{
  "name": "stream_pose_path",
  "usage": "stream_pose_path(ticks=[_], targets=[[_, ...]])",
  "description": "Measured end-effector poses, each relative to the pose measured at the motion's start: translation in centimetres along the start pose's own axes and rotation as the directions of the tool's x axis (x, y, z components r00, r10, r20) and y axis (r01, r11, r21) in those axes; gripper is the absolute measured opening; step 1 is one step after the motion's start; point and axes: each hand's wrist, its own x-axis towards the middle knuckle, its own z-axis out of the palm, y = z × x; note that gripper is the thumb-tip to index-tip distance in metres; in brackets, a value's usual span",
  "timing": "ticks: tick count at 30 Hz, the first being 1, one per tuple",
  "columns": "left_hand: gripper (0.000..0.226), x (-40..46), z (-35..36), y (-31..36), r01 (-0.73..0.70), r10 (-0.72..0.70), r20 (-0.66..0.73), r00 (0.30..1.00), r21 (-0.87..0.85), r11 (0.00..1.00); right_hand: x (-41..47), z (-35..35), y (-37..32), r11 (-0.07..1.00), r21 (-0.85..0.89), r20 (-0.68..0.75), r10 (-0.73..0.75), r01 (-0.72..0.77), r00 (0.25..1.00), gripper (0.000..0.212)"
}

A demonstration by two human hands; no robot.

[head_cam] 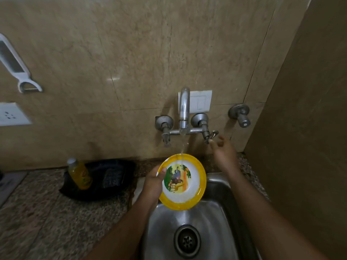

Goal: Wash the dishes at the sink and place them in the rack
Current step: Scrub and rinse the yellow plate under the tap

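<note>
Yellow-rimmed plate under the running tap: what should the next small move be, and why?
Probably tilt and turn the plate under the stream. Water from the tap lands only near its upper edge, while the left hand holds its left rim. The right hand, blurred, is at the tap handle, so flow seems set.

A sink (pixel 221 218) sits at the lower centre, its drain (pixel 187 241) in the basin floor. A tap (pixel 184 109) is mounted on the wall behind it, with a switch plate (pixel 201 102) behind the spout. The left hand (pixel 153 182) holds a plate (pixel 183 182) tilted over the basin, under the spout. The right hand (pixel 224 151) is at the tap's right-side handle (pixel 211 136). On the counter (pixel 47 212) left of the sink lies a tray (pixel 116 177), a bottle (pixel 79 174) leaning in it. A peeler (pixel 17 66) hangs on the wall far left, above a socket (pixel 12 114).
</note>
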Motion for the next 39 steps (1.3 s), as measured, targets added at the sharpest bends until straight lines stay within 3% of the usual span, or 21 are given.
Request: stream_pose_path(ticks=[2,5,9,13,15,17,19,21,23,27,30,32,35,39], targets=[[0.024,-0.3,0.0,-0.3,-0.036,0.035,0.029,0.999,0.027,0.999,0.5,-0.3,-1.6,0.994,-0.101,0.063,-0.037,0.043,0.997,0.015],[0.023,-1.3,-0.2,-0.1,-0.057,0.055,0.037,0.998,0.039,0.998,0.4,-0.5,-2.4,0.980,-0.191,0.035,-0.045,0.051,0.998,0.020],[0.027,-2.1,-0.8,-0.2,-0.084,0.081,0.049,0.996,0.074,0.994,0.6,0.3,-1.8,0.881,-0.378,-0.016,-0.313,0.284,0.950,0.016],[0.032,-3.2,-1.2,0.5,-0.158,0.150,0.060,0.987,0.146,0.977,0.4,0.0,-2.2,0.834,-0.435,0.057,-0.352,0.341,0.934,0.013],[0.035,-3.8,-1.5,1.0,-0.202,0.188,0.092,0.978,0.187,0.961,-0.9,-0.3,-1.9,0.831,-0.452,0.131,-0.298,0.324,0.946,0.022],[0.036,-4.3,-2.0,1.4,-0.248,0.231,0.101,0.968,0.216,0.944,-3.1,-0.5,-0.8,0.861,-0.453,0.151,-0.183,0.232,0.972,0.035],[0.038,-4.7,-2.5,2.1,-0.297,0.277,0.115,0.954,0.234,0.926,-5.5,-0.5,1.0,0.916,-0.353,0.252,-0.105,0.192,0.962,0.030],[0.039,-5.1,-3.0,2.7,-0.350,0.323,0.144,0.936,0.251,0.903,-7.7,-0.3,2.5,0.974,-0.120,0.475,-0.112,0.190,0.873,0.030],[0.039,-5.6,-3.5,2.9,-0.400,0.361,0.183,0.914,0.279,0.873,-9.3,0.0,3.7,0.976,-0.042,0.560,-0.156,0.216,0.814,0.035],[0.042,-6.3,-5.2,3.5,-0.431,0.352,0.272,0.895,0.329,0.841,-11.0,0.5,3.2,0.904,-0.262,0.388,-0.221,0.337,0.895,0.015],[0.056,-6.6,-7.6,3.4,-0.403,0.299,0.306,0.904,0.376,0.834,-12.2,0.2,1.9,0.821,-0.365,0.327,-0.328,0.439,0.886,0.015],[0.062,-6.9,-9.2,3.2,-0.390,0.269,0.298,0.916,0.498,0.775,-13.4,0.1,1.0,0.774,-0.406,0.291,-0.394,0.486,0.872,0.021],[0.047,-7.7,-11.0,3.5,-0.413,0.261,0.321,0.910,0.673,0.613,-15.4,0.3,-0.5,0.737,-0.443,0.221,-0.462,0.511,0.859,0.032],[0.042,-8.5,-12.7,5.0,-0.523,0.399,0.352,0.847,0.691,0.500,-18.4,1.0,-2.1,0.678,-0.483,0.117,-0.577,0.554,0.808,0.044]])
